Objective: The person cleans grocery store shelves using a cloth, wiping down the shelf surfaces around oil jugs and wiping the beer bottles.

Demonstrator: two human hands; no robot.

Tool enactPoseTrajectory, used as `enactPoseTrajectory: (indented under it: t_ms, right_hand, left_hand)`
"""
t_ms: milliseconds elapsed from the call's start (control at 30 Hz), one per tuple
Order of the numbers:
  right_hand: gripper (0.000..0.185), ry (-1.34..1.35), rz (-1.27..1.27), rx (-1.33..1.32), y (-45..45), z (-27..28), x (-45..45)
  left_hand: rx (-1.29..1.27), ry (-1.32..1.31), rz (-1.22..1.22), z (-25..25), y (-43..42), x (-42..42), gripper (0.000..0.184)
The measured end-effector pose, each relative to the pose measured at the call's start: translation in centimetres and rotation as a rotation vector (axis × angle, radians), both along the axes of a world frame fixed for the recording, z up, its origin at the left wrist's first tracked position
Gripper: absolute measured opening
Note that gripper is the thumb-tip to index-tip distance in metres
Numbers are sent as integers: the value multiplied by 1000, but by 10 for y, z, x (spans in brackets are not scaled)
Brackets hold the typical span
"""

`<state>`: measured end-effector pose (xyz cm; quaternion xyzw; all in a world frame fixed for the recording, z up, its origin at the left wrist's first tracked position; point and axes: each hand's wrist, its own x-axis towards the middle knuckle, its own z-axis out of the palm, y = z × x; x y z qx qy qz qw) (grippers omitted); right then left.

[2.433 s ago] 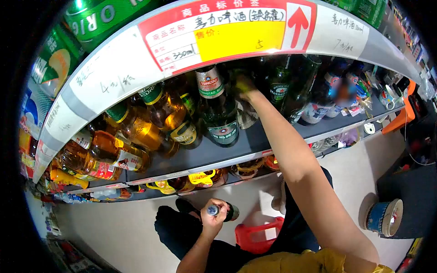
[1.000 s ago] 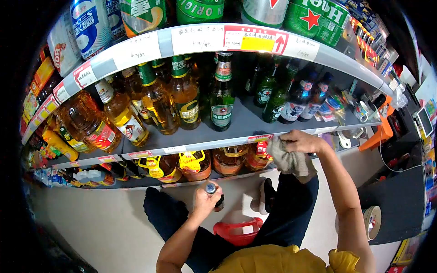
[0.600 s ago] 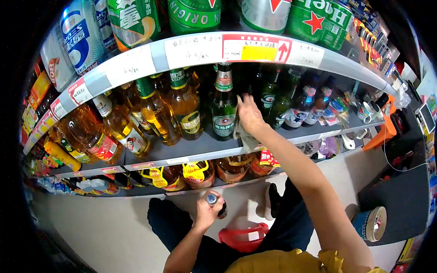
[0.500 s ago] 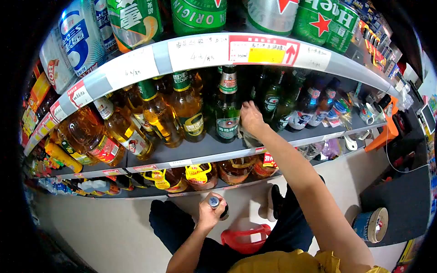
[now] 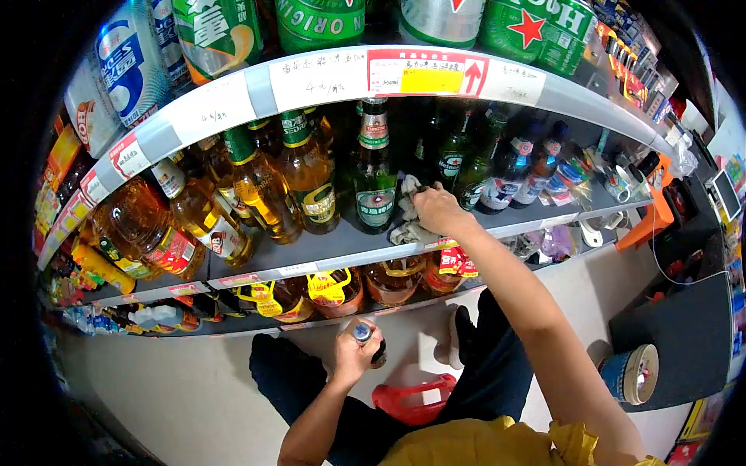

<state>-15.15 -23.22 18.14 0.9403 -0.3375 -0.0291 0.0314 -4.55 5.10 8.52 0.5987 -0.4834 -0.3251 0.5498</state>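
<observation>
My left hand (image 5: 356, 351) is wrapped round the neck of a dark beer bottle (image 5: 362, 332), whose cap points up toward me, low in front of the shelf. My right hand (image 5: 437, 208) reaches onto the middle shelf (image 5: 350, 245) and grips a crumpled grey cloth (image 5: 410, 225), which lies against the shelf surface. Just left of the cloth stands a green beer bottle (image 5: 375, 198) with a silver-green label. Right of my hand are a green Heineken bottle (image 5: 451, 165) and dark bottles with blue neck labels (image 5: 503, 182).
Amber beer bottles (image 5: 311, 182) crowd the shelf's left half. Large cans (image 5: 318, 23) stand above a price-tag rail (image 5: 326, 81). Big brown jugs (image 5: 396, 284) with yellow handles sit below. A red stool (image 5: 412, 398) is between my legs; a round tub (image 5: 639, 374) stands at right.
My right hand has drawn toward the shelf's front edge, and more of the grey cloth shows under it. My left hand keeps its hold on the bottle. The view has shifted slightly.
</observation>
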Motion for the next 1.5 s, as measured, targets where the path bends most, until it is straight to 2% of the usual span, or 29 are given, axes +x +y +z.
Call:
enactPoseTrajectory:
  t_ms: [100,200,233,333,367,467,533,567,633,667,733,833,933,967,1067,1200,1233,1333,1433,1500]
  right_hand:
    - [25,-89,-9,86,5,5,-14]
    - [30,99,32,359,3,39,-18]
    - [34,135,120,357,11,56,-23]
    - [34,126,-41,397,20,75,-18]
    - [30,30,-43,260,20,72,-13]
    - [28,-293,-213,102,16,81,-8]
    - [31,-497,-233,-70,-4,77,0]
    - [40,-566,-244,-131,-14,79,5]
    - [55,-794,-145,-439,-32,85,14]
    - [46,-874,-28,-756,-44,90,19]
    - [38,-931,11,-484,-62,107,26]
    - [36,-998,-172,-273,-68,94,42]
    - [36,-80,-237,-796,-51,58,45]
    - [30,-56,-231,-785,-37,57,45]
    - [24,-293,-330,-454,-44,28,57]
    - [23,81,-314,-165,-22,22,54]
    - [22,-245,-216,-361,-50,-34,49]
    - [22,-275,-219,-348,-43,-29,46]
    - [23,-202,-150,-193,-34,-4,36]
    - [25,-36,-169,-11,-18,24,31]
  left_hand:
    - [21,7,13,-5,1,-5,11]
    - [-65,-3,14,-16,-3,-6,12]
    - [-71,11,16,-18,-3,-6,12]
    - [-86,15,16,-19,-2,-5,11]
    - [-90,-9,13,-18,-1,-4,11]
    - [-73,-19,21,-17,1,-3,11]
    - [-56,-11,31,-15,2,-1,11]
    - [-49,-5,39,-14,3,-1,11]
    - [-45,6,52,-13,3,0,11]
    - [-49,12,58,-13,3,0,11]
    - [-34,5,64,-11,3,1,12]
    - [0,-35,67,-7,3,4,12]
    - [-1,-56,64,-7,4,6,12]
    - [3,-48,64,-3,5,7,13]
    - [-9,2,76,-6,5,7,12]
    - [-66,-13,75,-9,5,8,13]
    - [-53,-6,77,-7,5,8,13]
    - [-25,8,78,-3,7,7,13]
    - [-20,25,64,-4,5,6,13]
    - [10,56,53,-1,6,4,13]
